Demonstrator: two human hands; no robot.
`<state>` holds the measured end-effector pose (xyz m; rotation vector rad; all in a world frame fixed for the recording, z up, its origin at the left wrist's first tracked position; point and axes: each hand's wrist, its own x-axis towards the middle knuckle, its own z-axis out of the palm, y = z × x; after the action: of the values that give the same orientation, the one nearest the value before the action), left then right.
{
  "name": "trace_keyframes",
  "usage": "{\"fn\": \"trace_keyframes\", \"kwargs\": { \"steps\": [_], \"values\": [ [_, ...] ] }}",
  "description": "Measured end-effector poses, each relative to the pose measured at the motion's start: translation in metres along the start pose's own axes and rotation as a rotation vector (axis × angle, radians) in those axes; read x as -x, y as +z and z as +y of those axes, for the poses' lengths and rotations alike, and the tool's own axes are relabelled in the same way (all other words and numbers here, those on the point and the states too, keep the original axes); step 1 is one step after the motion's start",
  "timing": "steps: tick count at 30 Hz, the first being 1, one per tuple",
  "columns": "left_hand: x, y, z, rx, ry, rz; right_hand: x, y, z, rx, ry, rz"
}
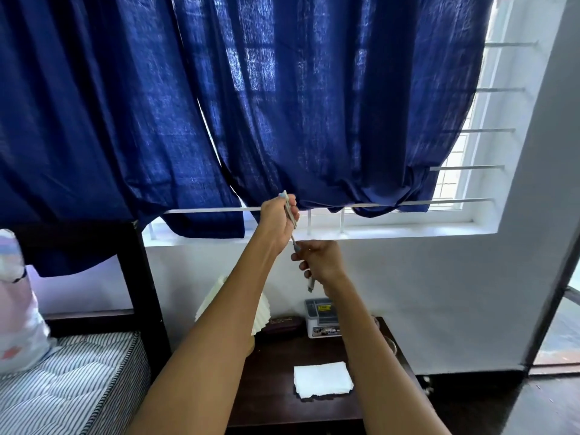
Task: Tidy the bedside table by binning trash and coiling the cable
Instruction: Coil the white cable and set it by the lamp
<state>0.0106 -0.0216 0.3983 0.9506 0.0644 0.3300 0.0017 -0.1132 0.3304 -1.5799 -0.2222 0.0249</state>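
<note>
Your left hand (277, 219) is raised in front of the blue curtain (282, 105), fingers clenched around a gathered bundle of the pale cable (292, 221), whose loops poke out above your fist. A short run of the cable slants down and to the right into your right hand (320, 259), which is closed around it just below and beside the left; a loose end with a plug hangs out under that fist. Both hands are held up in the air, well above the bedside table (276, 387).

On the dark tabletop, a folded white tissue (322, 378) lies near you, right of centre. At the far edge stands a small grey box (321, 318) against the wall, with a dark flat case (282, 324) just left of it. A white pleated lampshade (216, 299) shows behind your left forearm. The striped mattress (72, 378) lies to the left of the table.
</note>
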Motion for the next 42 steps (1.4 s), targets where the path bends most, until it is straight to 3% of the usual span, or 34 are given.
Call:
{"fn": "trace_keyframes", "kwargs": {
  "steps": [3, 8, 15, 20, 25, 30, 36, 42],
  "values": [
    [-0.007, -0.005, 0.001, -0.104, 0.013, 0.119, 0.001, -0.005, -0.020, 0.237, -0.040, 0.038],
    [-0.011, 0.001, 0.007, -0.202, 0.027, 0.158, 0.015, -0.011, -0.064, 0.583, -0.234, 0.112],
    [0.007, -0.010, 0.003, -0.568, 0.042, -0.119, 0.027, -0.023, -0.112, 0.771, -0.532, -0.034],
    [0.025, -0.010, 0.009, -0.556, -0.080, -0.264, 0.009, -0.032, -0.113, 0.645, -0.612, -0.048],
    [0.025, -0.018, 0.012, -0.589, -0.114, -0.326, -0.009, -0.043, -0.102, 0.513, -0.549, -0.130],
    [0.023, -0.026, 0.006, -0.643, -0.090, -0.305, -0.018, -0.042, -0.082, 0.331, -0.468, -0.241],
    [0.017, -0.038, 0.000, -0.546, -0.157, -0.349, -0.024, -0.042, -0.061, 0.041, -0.255, -0.435],
    [0.012, -0.041, -0.008, -0.537, -0.204, -0.292, -0.026, -0.042, -0.042, -0.045, -0.185, -0.406]
  ]
}}
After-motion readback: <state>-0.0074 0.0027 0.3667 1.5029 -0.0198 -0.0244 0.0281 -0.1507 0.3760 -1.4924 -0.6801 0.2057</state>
